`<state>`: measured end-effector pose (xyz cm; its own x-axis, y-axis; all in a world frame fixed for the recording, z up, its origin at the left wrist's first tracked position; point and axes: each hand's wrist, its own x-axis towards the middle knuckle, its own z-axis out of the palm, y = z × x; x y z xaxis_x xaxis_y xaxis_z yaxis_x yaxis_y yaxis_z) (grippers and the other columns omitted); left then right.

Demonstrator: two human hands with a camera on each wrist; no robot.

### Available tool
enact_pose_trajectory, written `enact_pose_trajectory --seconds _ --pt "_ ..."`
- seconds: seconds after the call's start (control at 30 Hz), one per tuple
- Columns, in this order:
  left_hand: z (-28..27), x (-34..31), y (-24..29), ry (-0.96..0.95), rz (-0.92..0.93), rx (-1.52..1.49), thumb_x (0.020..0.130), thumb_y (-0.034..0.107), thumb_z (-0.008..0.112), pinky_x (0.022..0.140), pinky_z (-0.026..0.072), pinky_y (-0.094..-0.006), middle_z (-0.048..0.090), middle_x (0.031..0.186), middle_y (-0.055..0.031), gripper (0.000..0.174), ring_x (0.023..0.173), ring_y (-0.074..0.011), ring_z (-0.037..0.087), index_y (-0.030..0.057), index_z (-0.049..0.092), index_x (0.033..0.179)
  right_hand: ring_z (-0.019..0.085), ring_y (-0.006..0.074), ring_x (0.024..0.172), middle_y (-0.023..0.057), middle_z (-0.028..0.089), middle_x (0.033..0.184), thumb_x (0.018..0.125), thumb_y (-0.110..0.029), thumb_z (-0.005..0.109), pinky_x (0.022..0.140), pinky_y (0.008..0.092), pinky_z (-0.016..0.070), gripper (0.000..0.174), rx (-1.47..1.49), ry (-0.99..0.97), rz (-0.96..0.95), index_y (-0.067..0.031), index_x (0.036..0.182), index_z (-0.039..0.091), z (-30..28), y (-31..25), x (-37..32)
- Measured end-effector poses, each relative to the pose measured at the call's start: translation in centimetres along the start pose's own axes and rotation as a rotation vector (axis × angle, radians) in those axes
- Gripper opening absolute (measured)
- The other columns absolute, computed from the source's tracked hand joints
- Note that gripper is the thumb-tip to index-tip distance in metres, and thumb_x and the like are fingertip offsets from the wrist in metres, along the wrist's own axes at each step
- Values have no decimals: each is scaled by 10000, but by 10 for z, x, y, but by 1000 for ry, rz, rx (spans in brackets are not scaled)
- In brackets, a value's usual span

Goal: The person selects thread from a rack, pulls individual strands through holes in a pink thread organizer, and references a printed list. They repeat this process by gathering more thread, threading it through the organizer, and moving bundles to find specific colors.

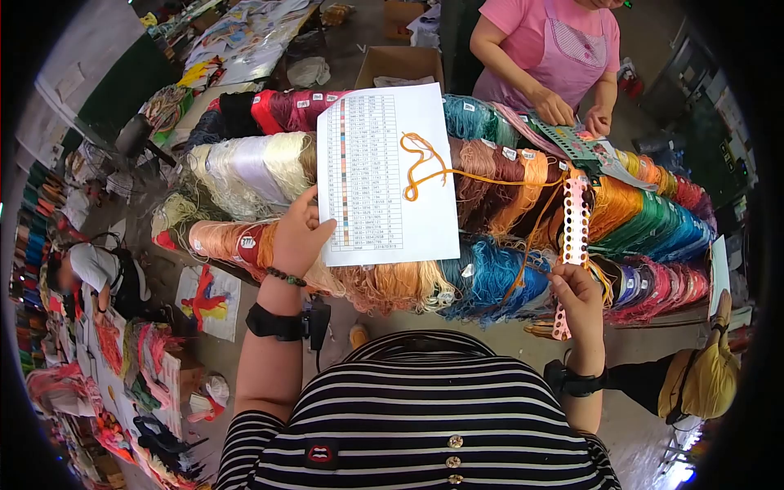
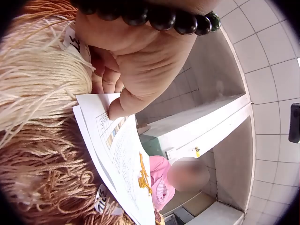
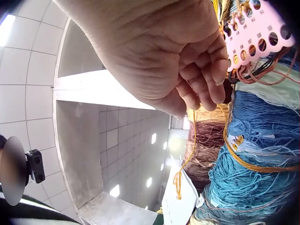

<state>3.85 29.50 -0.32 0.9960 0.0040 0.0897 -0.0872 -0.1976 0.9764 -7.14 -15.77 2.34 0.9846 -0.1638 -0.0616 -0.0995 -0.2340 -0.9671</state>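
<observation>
My left hand [image 1: 298,237] grips the lower left edge of printed sheets of paper [image 1: 367,253], thumb on top and fingers beneath. The top sheet carries a table with a strip of coloured squares. A looped orange thread [image 1: 414,184] lies on it and runs right toward a pink card with rows of holes [image 1: 575,220]. Over the card's lower part, my right hand [image 1: 581,298] has its fingers curled, thumb and forefinger close together. In the right wrist view the card [image 3: 258,40] shows beside the fingers, with threads through its holes; I cannot tell what the fingertips hold.
Rows of labelled yarn bundles lie under the sheets and card, with cream [image 1: 245,167], blue [image 1: 498,282] and green-to-orange [image 1: 637,216] ones. Across them a person in pink [image 1: 563,49] handles a green holed card [image 1: 572,143]. Another person [image 1: 90,269] works at the left; one stands at the right.
</observation>
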Motion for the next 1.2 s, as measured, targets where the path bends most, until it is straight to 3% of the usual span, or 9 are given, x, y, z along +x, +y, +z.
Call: enact_pose_trajectory --seconds 0.1,0.3,0.93,1.03,1.2 --pt "-1 1 -3 1 -2 -1 828 -41 607 692 497 -225 692 921 -100 628 783 -92 644 -42 373 1410 585 86 878 34 646 981 926 -96 631 777 221 457 188 11 -36 34 4 1083 603 -3 3 -1" --pt "-2 2 -7 0 7 26 826 -42 607 693 498 -227 691 914 -100 633 783 -92 643 -37 370 1414 543 41 794 -13 630 917 918 -74 641 704 190 434 147 33 -16 -2 -1 1045 623 3 1 -3" --pt "-4 2 -3 -16 -22 94 834 -56 607 716 496 -227 683 988 -126 619 828 -108 644 -44 369 1405 573 67 805 7 645 894 919 -107 654 736 207 454 164 -63 -107 1 5 1035 619 26 -6 -4" --pt "-6 3 -10 -15 19 89 814 30 651 692 512 -256 705 930 -105 641 766 -116 666 -11 393 1399 569 54 795 -14 635 875 908 -78 662 717 207 457 156 -59 -133 -46 18 1028 637 45 -19 2" --pt "-14 -4 -8 -23 32 -5 843 34 651 794 519 -286 640 1151 -166 646 956 -175 647 -11 364 1420 583 54 787 13 670 914 918 -96 655 683 197 453 179 51 -273 -72 -10 1074 641 94 -70 19"
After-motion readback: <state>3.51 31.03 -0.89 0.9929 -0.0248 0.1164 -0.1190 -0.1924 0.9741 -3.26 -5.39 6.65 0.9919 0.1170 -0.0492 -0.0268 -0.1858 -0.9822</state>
